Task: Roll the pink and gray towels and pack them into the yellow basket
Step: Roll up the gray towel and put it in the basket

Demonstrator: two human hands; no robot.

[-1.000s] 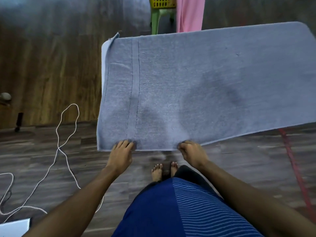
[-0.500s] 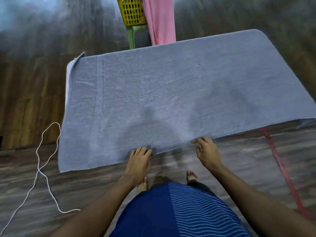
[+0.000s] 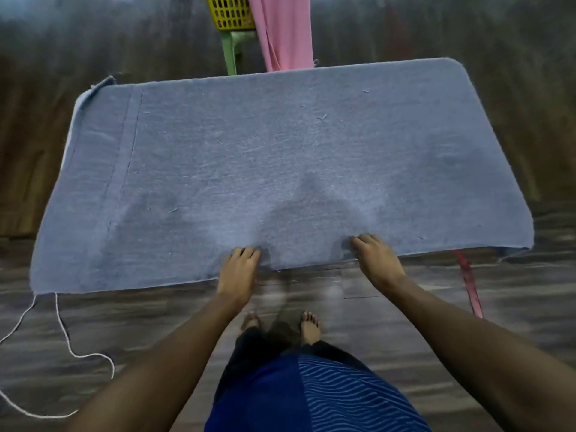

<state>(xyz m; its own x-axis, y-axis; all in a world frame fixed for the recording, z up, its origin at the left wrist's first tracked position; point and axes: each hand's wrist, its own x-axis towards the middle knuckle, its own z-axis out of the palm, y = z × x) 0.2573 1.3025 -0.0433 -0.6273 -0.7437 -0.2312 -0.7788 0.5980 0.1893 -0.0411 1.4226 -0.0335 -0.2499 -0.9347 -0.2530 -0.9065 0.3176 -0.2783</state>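
My left hand (image 3: pixel 238 269) and right hand (image 3: pixel 375 260) each curl fingers onto the gray towel (image 3: pixel 280 157) at its near hem, so I'd keep those 2 grips level and roll tight.

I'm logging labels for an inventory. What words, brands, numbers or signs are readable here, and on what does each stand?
None: no readable text in this view.
gray towel: plain pile and a woven band, no tag showing.
yellow basket: bare mesh, no label visible.
pink towel: no print.
blue garment: wavy stripes only, no lettering.
The floor and background are motion-blurred.
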